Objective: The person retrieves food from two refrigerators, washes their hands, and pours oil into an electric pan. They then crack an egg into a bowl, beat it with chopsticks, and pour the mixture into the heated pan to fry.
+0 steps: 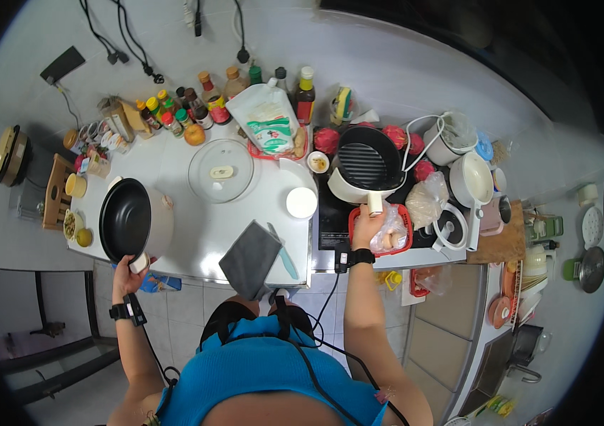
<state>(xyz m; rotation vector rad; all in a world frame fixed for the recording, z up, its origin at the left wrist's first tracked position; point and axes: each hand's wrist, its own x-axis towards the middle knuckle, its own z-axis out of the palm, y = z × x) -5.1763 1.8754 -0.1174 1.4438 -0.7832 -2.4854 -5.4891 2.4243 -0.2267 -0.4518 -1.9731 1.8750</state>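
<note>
My left hand [129, 274] grips a side handle of a cream pot [161, 223], which is tipped so its dark nonstick inside faces left. On the right, my right hand [367, 229] is closed around the stubby handle of a white air-fryer basket [355, 190]. A ridged black plate [368, 162] lines its inside. Just below that basket, a red plastic basket [409, 234] holds a clear bag of eggs [391, 234]. Between my hands a glass lid [201, 178] lies on the white counter [187, 234]. Nearby are a grey cloth [251, 255] and a knife with a pale blue handle [287, 263].
Sauce bottles [213, 101] line the wall, beside a white pouch [270, 125]. A round white container [301, 202] stands near the counter's right edge. Several dragon fruits [326, 141], a bag of grain-like food [427, 199] and a white saucepan [471, 181] crowd the black cooktop [331, 229].
</note>
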